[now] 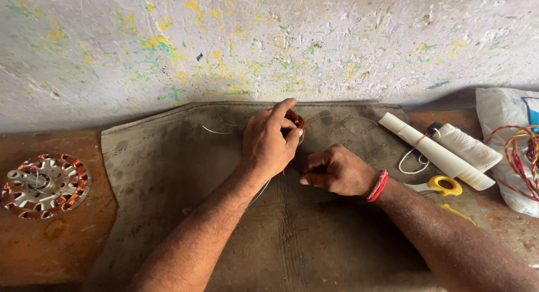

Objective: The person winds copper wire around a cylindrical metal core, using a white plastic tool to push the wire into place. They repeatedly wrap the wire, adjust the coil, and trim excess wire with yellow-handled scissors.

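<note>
Here, the left hand (269, 140) curls its fingers over a copper-wound coil (294, 122) near the far edge of the grey mat (168, 174), gripping it. Just beside it, the right hand (337, 171) is pressed into a fist, pinching something too small to tell. Yellow-handled scissors (441, 185) lie by the mat's right edge.

One camera only, worn on my head. It looks steeply down and forward over my forearms onto the mat (168, 174), close to the work. The paint-flecked wall (269, 39) fills the frame toward 12 o'clock, so the view faces that wall. My left hand (269, 140) and right hand (337, 169) sit near centre. The wound stator (44, 185) marks 9 o'clock, the white rolls (443, 152) 3 o'clock. No second view overlaps.
</note>
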